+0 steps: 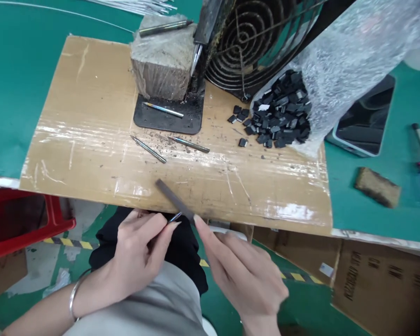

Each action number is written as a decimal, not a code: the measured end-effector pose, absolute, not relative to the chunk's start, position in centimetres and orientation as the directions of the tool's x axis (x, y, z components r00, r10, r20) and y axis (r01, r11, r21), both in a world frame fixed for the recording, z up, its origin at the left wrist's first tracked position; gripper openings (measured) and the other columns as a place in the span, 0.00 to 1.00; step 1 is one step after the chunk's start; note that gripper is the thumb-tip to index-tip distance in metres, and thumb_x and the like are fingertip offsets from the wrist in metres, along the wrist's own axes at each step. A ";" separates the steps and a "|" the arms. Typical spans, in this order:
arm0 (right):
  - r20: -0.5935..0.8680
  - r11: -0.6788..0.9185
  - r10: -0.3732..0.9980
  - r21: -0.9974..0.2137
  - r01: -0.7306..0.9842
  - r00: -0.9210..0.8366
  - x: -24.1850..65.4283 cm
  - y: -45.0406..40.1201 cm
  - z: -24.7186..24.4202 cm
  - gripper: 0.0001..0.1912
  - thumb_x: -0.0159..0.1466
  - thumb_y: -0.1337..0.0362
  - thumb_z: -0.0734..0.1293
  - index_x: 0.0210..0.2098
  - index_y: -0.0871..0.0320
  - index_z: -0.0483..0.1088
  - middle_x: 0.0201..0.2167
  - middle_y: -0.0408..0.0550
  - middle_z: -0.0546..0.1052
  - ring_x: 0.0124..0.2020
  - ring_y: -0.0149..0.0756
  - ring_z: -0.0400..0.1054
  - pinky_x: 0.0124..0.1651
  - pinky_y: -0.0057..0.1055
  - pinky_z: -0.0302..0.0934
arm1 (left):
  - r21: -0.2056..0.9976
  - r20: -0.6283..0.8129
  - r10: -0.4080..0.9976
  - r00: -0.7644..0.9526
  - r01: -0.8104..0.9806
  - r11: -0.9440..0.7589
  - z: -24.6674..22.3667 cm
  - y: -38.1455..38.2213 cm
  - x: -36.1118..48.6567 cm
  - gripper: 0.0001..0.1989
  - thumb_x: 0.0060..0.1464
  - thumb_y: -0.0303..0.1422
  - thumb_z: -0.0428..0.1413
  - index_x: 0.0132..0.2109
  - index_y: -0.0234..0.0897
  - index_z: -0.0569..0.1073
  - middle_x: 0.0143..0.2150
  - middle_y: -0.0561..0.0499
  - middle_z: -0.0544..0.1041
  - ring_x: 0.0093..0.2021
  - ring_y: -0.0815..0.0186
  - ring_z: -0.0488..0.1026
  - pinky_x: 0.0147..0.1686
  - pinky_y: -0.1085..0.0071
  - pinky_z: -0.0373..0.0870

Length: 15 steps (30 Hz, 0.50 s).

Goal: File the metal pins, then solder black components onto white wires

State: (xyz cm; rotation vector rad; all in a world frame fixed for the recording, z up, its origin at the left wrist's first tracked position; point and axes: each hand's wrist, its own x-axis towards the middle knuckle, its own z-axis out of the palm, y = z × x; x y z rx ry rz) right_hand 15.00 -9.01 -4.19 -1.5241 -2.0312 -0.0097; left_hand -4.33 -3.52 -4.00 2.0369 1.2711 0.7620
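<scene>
My left hand point(138, 249) is closed, pinching a thin metal soldering tip point(175, 217) at the cardboard's front edge. My right hand point(243, 273) grips a flat grey file point(173, 198), which slants up and left over the cardboard point(101, 140). The tip's point is at the file's lower part; whether they touch is hard to tell. Beyond my hands, two loose tips point(149, 149) point(191, 144) lie among dark crumbs. Another tip point(163, 109) rests on a black base plate point(168, 122).
A plastic-wrapped block point(161, 65) with a metal rod point(164, 28) on top stands behind, beside a fan point(243, 42). To the right are a bag of small black parts point(283, 112), a phone point(366, 121) and a brown sponge point(378, 186). A red stool point(56, 214) is lower left.
</scene>
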 end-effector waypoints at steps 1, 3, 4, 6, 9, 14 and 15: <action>0.459 0.350 0.871 -0.328 0.878 -0.176 14.9 -8.8 -4.2 0.38 0.68 0.79 0.68 0.73 0.53 0.57 0.21 0.36 0.75 0.21 0.24 0.67 0.30 0.25 0.62 | 0.710 0.199 0.903 0.381 0.579 -0.401 -4.1 -3.5 -4.3 0.17 0.63 0.21 0.54 0.28 0.40 0.59 0.21 0.59 0.60 0.23 0.68 0.57 0.28 0.70 0.58; 0.448 0.355 0.874 -0.322 0.878 -0.190 15.0 -8.8 -4.2 0.37 0.69 0.79 0.66 0.74 0.54 0.56 0.22 0.36 0.75 0.21 0.25 0.66 0.30 0.26 0.61 | 0.641 0.267 0.876 0.401 0.605 -0.472 -4.4 -3.5 -4.3 0.17 0.63 0.21 0.54 0.28 0.40 0.60 0.20 0.59 0.61 0.22 0.68 0.57 0.29 0.68 0.59; 0.437 0.356 0.878 -0.321 0.878 -0.196 15.1 -9.0 -4.1 0.37 0.69 0.80 0.66 0.73 0.56 0.56 0.22 0.36 0.75 0.21 0.25 0.67 0.31 0.26 0.61 | 0.612 0.284 0.866 0.412 0.617 -0.494 -4.5 -3.5 -4.3 0.17 0.63 0.21 0.54 0.27 0.40 0.60 0.20 0.59 0.62 0.22 0.68 0.57 0.29 0.68 0.59; 0.426 0.353 0.883 -0.330 0.876 -0.196 15.2 -9.6 -3.9 0.37 0.67 0.82 0.67 0.72 0.58 0.60 0.23 0.38 0.76 0.23 0.25 0.67 0.33 0.26 0.62 | 0.565 0.303 0.850 0.430 0.638 -0.524 -4.7 -3.5 -4.2 0.18 0.63 0.21 0.54 0.27 0.40 0.61 0.20 0.58 0.62 0.21 0.68 0.57 0.29 0.67 0.58; 0.438 0.351 0.880 -0.336 0.874 -0.185 15.1 -9.7 -4.0 0.35 0.66 0.82 0.69 0.70 0.59 0.64 0.23 0.38 0.76 0.24 0.26 0.68 0.33 0.26 0.61 | 0.533 0.318 0.838 0.444 0.647 -0.545 -4.8 -3.6 -4.2 0.18 0.62 0.21 0.55 0.27 0.41 0.61 0.20 0.58 0.63 0.21 0.67 0.57 0.28 0.66 0.58; 0.448 0.366 0.871 -0.320 0.874 -0.201 14.7 -8.9 -4.2 0.33 0.68 0.79 0.67 0.70 0.59 0.64 0.23 0.38 0.75 0.23 0.26 0.66 0.33 0.26 0.62 | 0.597 0.283 0.857 0.430 0.621 -0.508 -4.5 -3.7 -4.2 0.17 0.63 0.21 0.54 0.28 0.41 0.60 0.20 0.59 0.62 0.22 0.68 0.56 0.29 0.67 0.58; 0.437 0.363 0.876 -0.321 0.875 -0.203 14.8 -9.1 -4.0 0.34 0.68 0.80 0.67 0.71 0.58 0.63 0.23 0.37 0.74 0.23 0.26 0.65 0.33 0.26 0.61 | 0.623 0.264 0.866 0.425 0.611 -0.489 -4.4 -3.8 -4.2 0.17 0.63 0.20 0.54 0.28 0.41 0.59 0.21 0.59 0.61 0.22 0.68 0.55 0.29 0.68 0.58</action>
